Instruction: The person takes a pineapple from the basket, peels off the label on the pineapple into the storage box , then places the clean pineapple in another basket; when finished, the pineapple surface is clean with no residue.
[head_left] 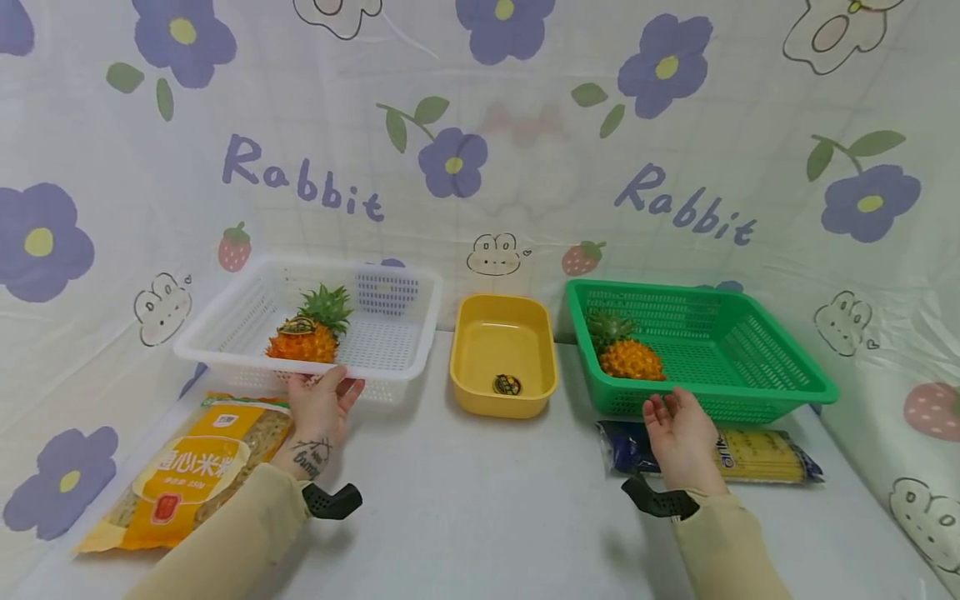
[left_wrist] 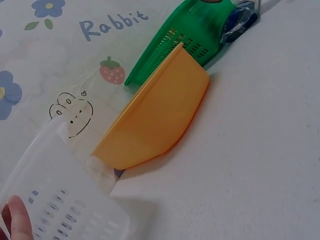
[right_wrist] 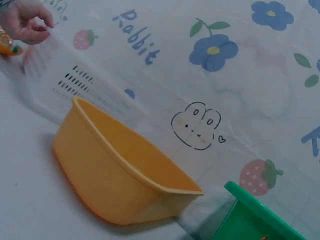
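White perforated plastic basket [head_left: 390, 342] and green perforated plastic basket [head_left: 750, 392] stand toward the back of a white bench [head_left: 480, 517], 1 bare hand at the near rim of each. The person's left hand [head_left: 322, 406] touches the white basket's front; the right hand [head_left: 682, 425], fingers loosely bent, is at the green basket's front. Whether either grip is closed around a rim cannot be told. Each basket holds 1 orange pineapple with a green crown, [head_left: 307, 343] at left and [head_left: 632, 360] at right. Between the 2 baskets sits a rounded yellow plastic tub [head_left: 487, 350] with a small dark disc [head_left: 507, 384] inside. An orange-yellow printed food bag [head_left: 191, 471] lies beside the left forearm; a clear-and-blue pasta packet [head_left: 757, 457] lies before the green basket. The step in hand appears to be handling both baskets by their fronts; shifting either would call for a secure rim hold and a level motion, lest the fruit roll.
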